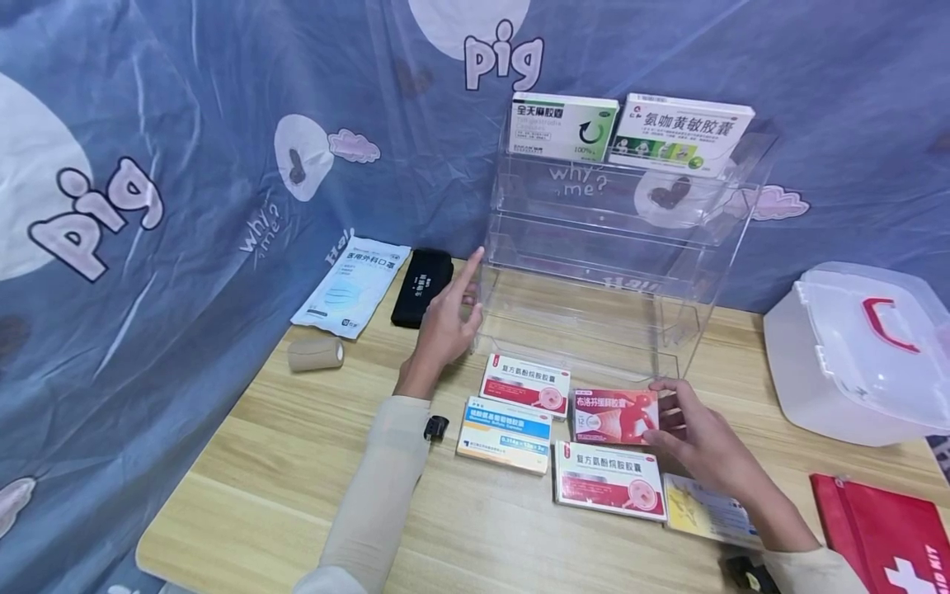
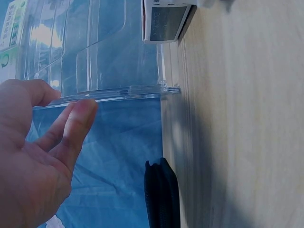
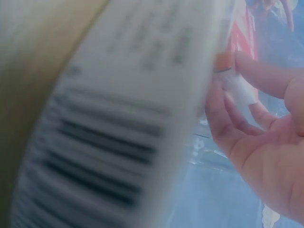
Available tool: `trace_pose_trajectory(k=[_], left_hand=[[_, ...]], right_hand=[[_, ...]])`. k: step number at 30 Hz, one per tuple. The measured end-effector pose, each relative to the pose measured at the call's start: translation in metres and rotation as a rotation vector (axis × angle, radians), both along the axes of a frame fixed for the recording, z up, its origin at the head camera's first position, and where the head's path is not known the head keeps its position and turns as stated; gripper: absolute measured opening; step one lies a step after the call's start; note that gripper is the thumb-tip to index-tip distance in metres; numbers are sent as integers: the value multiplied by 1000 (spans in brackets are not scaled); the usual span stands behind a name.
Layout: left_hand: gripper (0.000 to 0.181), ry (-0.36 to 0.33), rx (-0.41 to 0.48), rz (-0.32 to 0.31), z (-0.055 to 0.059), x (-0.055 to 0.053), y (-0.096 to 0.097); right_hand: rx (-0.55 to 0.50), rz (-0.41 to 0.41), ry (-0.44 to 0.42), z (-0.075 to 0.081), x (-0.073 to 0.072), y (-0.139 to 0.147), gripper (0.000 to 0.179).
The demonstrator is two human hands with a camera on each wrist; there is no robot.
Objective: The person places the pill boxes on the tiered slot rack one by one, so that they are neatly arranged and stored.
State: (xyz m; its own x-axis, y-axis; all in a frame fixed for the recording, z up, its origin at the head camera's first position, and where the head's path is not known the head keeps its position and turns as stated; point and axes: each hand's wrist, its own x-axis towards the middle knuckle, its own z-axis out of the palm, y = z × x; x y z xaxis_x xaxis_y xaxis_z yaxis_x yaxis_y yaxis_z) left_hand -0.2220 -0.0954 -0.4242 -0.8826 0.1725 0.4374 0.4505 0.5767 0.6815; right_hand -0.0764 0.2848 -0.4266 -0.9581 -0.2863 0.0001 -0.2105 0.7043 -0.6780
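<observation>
We have our right hand (image 1: pixel 693 433) at the right end of the red box (image 1: pixel 616 416). Our thumb and fingers pinch that end. The red box is in front of the clear rack (image 1: pixel 594 322), to the right of the back pink box (image 1: pixel 525 386) and behind the front pink box (image 1: pixel 610 481). We cannot tell if it is up off the table (image 1: pixel 245 495) or flat on it.

Our left hand (image 1: pixel 449 318) is at the left side of the rack. Its thumb and fingers pinch the thin side edge, with one finger pointing up. We cannot tell how hard they press.

To do this well, we should hold the rack gently but firmly, as it looks light and could slip. Up top stand the green box (image 1: pixel 562 126) and the white box (image 1: pixel 680 134), and a bump could tip them. We should squeeze the red box just enough, as thin card may bend. Lifting it straight up would be best, so it does not push its neighbors.
</observation>
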Motion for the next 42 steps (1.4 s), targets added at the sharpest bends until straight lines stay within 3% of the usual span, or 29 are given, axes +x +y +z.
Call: trace_pose_trajectory(k=[11, 20, 29, 35, 42], left_hand=[[92, 4, 4, -7, -3, -2, -1], [91, 7, 3, -6, -3, -2, 0], [89, 21, 8, -8, -3, -1, 0], [91, 18, 10, -1, -3, -1, 0], [92, 6, 5, -3, -3, -2, -1]], right_hand=[[-26, -21, 105, 12, -3, 3, 66], [-147, -78, 266, 31, -13, 4, 71], [-232, -172, 417, 64, -27, 2, 80], [-232, -232, 451, 82, -38, -2, 81], [-250, -267, 491, 92, -55, -14, 79]])
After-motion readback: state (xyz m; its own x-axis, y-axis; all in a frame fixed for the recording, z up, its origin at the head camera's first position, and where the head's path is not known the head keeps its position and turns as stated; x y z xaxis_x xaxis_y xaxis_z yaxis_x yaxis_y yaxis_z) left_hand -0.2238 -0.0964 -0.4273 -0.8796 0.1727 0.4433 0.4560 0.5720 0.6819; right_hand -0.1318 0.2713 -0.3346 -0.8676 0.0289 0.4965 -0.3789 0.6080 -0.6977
